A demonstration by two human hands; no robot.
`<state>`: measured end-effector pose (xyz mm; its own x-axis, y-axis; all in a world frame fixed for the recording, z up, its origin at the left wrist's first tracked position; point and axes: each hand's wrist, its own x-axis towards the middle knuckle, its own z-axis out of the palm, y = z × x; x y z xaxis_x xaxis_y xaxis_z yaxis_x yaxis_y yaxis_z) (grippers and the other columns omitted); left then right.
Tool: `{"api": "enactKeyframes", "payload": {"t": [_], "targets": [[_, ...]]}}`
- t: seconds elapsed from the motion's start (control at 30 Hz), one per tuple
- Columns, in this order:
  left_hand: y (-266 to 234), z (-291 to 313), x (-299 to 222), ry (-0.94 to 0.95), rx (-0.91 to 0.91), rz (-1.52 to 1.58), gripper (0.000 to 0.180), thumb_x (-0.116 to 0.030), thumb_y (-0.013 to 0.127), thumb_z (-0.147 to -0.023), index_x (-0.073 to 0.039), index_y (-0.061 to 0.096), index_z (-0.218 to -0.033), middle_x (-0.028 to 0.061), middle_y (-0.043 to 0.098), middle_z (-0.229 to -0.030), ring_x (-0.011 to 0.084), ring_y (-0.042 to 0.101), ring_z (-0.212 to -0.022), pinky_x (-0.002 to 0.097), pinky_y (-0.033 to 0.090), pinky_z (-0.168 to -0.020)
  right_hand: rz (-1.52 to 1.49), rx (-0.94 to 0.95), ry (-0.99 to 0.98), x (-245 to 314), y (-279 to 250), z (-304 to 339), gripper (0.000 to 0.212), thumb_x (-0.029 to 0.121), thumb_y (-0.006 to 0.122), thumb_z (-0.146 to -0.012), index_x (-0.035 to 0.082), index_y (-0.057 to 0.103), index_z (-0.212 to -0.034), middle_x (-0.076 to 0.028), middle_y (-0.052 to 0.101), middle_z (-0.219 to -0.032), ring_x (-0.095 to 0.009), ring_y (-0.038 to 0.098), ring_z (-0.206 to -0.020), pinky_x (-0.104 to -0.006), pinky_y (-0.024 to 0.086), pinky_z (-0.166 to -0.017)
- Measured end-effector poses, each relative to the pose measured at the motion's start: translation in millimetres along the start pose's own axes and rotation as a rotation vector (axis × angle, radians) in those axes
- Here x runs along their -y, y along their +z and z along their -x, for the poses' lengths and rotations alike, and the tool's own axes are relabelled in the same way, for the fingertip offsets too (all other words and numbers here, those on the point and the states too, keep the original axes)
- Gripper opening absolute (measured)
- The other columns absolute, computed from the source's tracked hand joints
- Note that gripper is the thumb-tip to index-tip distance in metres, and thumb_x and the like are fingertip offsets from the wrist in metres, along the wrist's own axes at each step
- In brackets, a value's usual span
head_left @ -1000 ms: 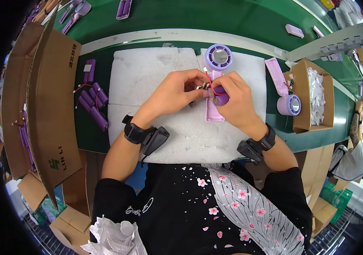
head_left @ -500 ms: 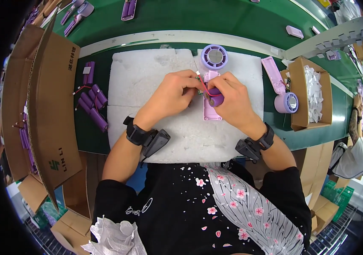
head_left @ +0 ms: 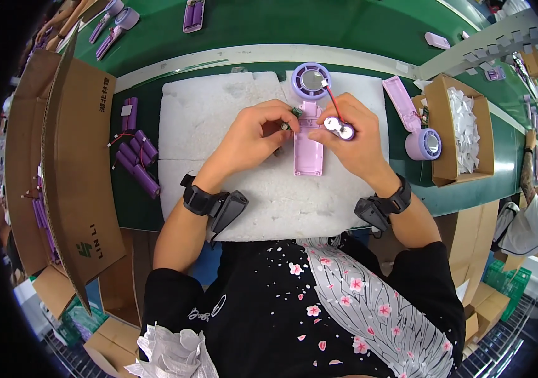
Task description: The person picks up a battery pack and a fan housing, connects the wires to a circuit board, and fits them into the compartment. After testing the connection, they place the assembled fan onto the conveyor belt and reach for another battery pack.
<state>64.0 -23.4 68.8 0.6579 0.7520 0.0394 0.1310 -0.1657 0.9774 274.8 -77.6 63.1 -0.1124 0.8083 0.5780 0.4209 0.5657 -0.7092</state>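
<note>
My right hand (head_left: 358, 135) grips a purple battery pack (head_left: 339, 128), its round white ends turned up and its red lead with a white plug standing above it. Between the thumb and fingers of my left hand (head_left: 257, 133) is a small green circuit board (head_left: 295, 112). Below and between both hands lies the open pink handle shell (head_left: 308, 157) of a handheld fan, its long tray bare inside. The purple round fan head (head_left: 311, 81) joins the shell at the far end. All of it rests on a white foam pad (head_left: 218, 94).
Several purple battery packs (head_left: 135, 151) with wires lie left of the pad, beside a tall cardboard box (head_left: 89, 170). To the right are another opened fan (head_left: 423, 144) and a small box of white pieces (head_left: 486, 135). Beyond a pale rail (head_left: 256, 53), fan parts lie on a green surface.
My right hand has lifted the battery pack off the shell and turned it end up, drawing it to the right. The left hand stays near the shell with the circuit board.
</note>
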Motion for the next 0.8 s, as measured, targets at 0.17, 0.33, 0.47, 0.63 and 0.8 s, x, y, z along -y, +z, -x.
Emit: {"api": "enactKeyframes", "payload": {"t": [0.17, 0.33, 0.47, 0.63, 0.8], "targets": [[-2, -1, -1, -0.085, 0.038, 0.077, 0.011, 0.005, 0.062, -0.081, 0.003, 0.063, -0.092, 0.0014, 0.062, -0.087, 0.0060, 0.052, -0.068, 0.0221, 0.044, -0.061, -0.235, 0.058, 0.442, 6, -8, 1, 0.015, 0.009, 0.071, -0.082, 0.000, 0.063, -0.090, -0.007, 0.066, -0.075, -0.009, 0.060, -0.065, -0.0230, 0.045, -0.057], [0, 0, -7, -0.158, 0.034, 0.054, 0.013, -0.004, 0.069, -0.084, 0.003, 0.067, -0.095, 0.0003, 0.062, -0.083, 0.0053, 0.053, -0.067, 0.0218, 0.044, -0.060, -0.140, 0.136, 0.353, 4, -11, -4, 0.013, 0.012, 0.070, -0.082, 0.000, 0.064, -0.085, -0.008, 0.065, -0.072, -0.010, 0.057, -0.060, -0.0254, 0.043, -0.054], [-3, 0, -7, -0.140, 0.029, 0.046, 0.016, 0.000, 0.067, -0.086, 0.004, 0.066, -0.101, 0.0026, 0.061, -0.096, 0.0083, 0.059, -0.082, 0.0221, 0.048, -0.070, -0.010, 0.098, 0.150, 1, -7, -6, 0.012, 0.011, 0.071, -0.080, 0.000, 0.066, -0.083, -0.007, 0.063, -0.072, -0.011, 0.056, -0.059, -0.0258, 0.042, -0.053], [0, -1, -5, -0.079, -0.011, 0.043, 0.016, -0.005, 0.068, -0.086, 0.001, 0.069, -0.101, 0.0029, 0.065, -0.086, 0.0059, 0.056, -0.071, 0.0211, 0.046, -0.061, 0.043, 0.124, 0.101, -1, -7, -1, 0.010, 0.009, 0.072, -0.078, 0.002, 0.070, -0.084, -0.006, 0.059, -0.073, -0.014, 0.055, -0.059, -0.0262, 0.042, -0.053], [1, -3, -5, -0.133, -0.002, 0.130, 0.021, -0.001, 0.068, -0.085, 0.002, 0.068, -0.105, 0.0040, 0.066, -0.091, 0.0057, 0.057, -0.073, 0.0202, 0.046, -0.065, 0.046, 0.130, 0.104, -5, -7, 0, 0.008, 0.007, 0.073, -0.076, 0.004, 0.073, -0.083, -0.005, 0.058, -0.073, -0.014, 0.055, -0.061, -0.0265, 0.043, -0.054]]}}
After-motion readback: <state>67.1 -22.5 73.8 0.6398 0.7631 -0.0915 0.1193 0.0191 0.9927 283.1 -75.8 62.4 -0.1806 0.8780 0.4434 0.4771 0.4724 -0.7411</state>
